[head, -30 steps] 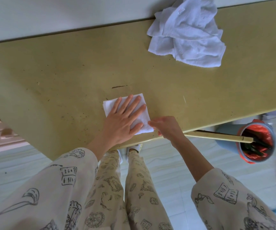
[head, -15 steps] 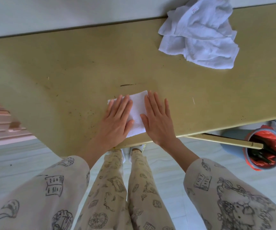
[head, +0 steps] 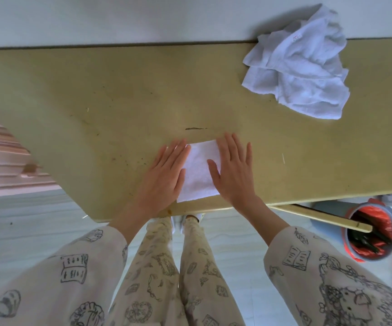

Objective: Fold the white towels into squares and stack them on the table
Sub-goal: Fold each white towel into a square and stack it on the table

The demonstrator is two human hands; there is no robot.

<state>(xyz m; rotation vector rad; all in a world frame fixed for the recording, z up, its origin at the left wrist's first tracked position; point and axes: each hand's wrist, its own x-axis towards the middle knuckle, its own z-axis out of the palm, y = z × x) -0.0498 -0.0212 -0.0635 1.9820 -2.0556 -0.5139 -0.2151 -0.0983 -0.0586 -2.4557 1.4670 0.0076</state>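
Note:
A small folded white towel [head: 198,170] lies flat near the front edge of the yellow-green table [head: 96,102]. My left hand [head: 164,177] presses on its left side with straight fingers. My right hand [head: 234,170] lies flat on its right side, fingers spread. Only a strip of the towel shows between the two hands. A crumpled heap of white towels [head: 298,69] sits at the table's far right, against the wall.
A bucket with a red liner [head: 370,231] stands on the floor under the table's right end, with a yellow stick [head: 319,217] poking out of it. A pale wall runs behind the table. A dark scratch [head: 195,128] marks the tabletop just beyond the towel.
My right hand came up from the table's front edge onto the towel and now lies flat on it. Both hands have slid a little apart across the towel.

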